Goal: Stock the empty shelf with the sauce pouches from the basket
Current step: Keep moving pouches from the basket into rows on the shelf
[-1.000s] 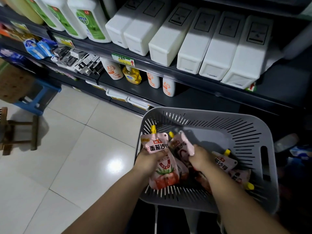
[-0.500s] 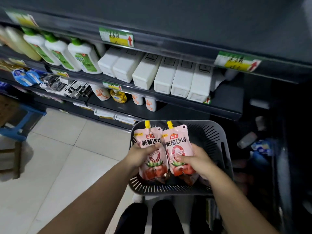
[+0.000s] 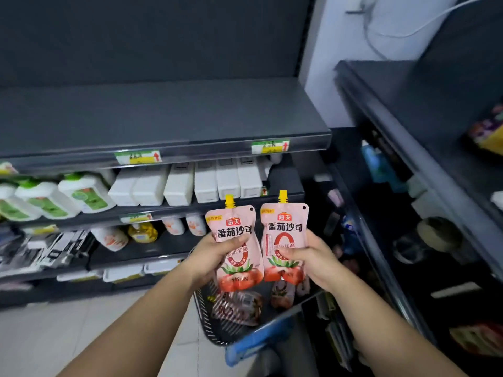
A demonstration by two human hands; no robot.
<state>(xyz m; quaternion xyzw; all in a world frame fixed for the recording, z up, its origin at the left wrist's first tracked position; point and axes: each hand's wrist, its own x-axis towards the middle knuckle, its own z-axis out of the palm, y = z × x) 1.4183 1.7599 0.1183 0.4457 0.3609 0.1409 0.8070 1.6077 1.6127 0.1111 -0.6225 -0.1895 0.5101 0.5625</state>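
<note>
My left hand point(image 3: 215, 257) grips a pink tomato sauce pouch point(image 3: 234, 240) with a yellow spout, held upright. Beside it my right hand point(image 3: 310, 257) grips a second pink pouch point(image 3: 284, 235), also upright. Both pouches hang above the grey basket point(image 3: 217, 327), where several more pouches point(image 3: 239, 308) lie. The empty dark shelf point(image 3: 163, 118) spreads above and behind the pouches, with price tags on its front edge.
Under the empty shelf stand white boxes point(image 3: 179, 183) and green-labelled white bottles point(image 3: 81, 194). Lower shelves hold small bottles and packets. A second dark rack point(image 3: 408, 159) with goods runs along the right. Pale floor tiles lie at the lower left.
Both hands have lifted the two pouches up out of the basket. My view has tilted upward, bringing the empty shelf into sight.
</note>
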